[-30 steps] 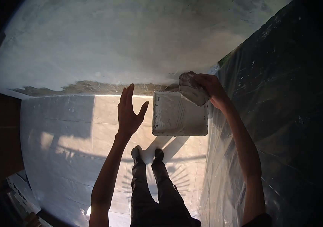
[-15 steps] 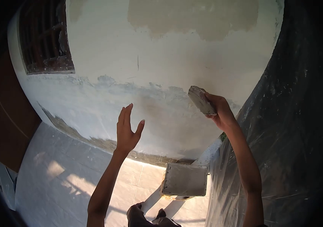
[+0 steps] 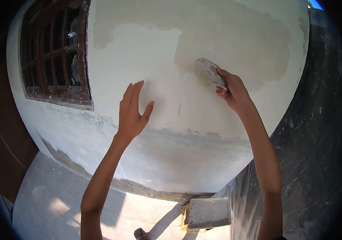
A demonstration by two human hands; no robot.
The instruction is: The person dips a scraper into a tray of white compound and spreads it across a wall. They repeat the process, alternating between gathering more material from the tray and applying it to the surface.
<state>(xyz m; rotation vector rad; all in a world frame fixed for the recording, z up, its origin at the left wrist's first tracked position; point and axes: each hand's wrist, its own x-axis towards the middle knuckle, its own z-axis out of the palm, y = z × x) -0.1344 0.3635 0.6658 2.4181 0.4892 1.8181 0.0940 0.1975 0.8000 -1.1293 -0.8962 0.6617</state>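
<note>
My right hand (image 3: 234, 91) is wrapped round a plaster-smeared flat tool (image 3: 212, 73), its blade tilted and close to the wall (image 3: 139, 48). Whether the blade touches the wall I cannot tell. Behind it a darker, damp-looking patch (image 3: 239, 44) spreads over the pale surface. To the left, my left hand (image 3: 133, 110) is raised in front of the wall, empty, with its fingers stretched and thumb apart. A shallow tray (image 3: 210, 213) with whitish paste in it rests on a yellowish stand near the foot of the wall.
A brown barred window (image 3: 57, 56) is at the upper left. Dark plastic sheeting (image 3: 311, 160) hangs along the right side. Below lies a tiled floor (image 3: 139, 212) with sunlit patches, and a foot shows at the bottom. A brown panel (image 3: 3, 132) stands at the far left.
The view has tilted up, showing more of the window and damp patch. Both hands are higher on the wall, and the tool has moved from the lower wall up to the patch's edge.
</note>
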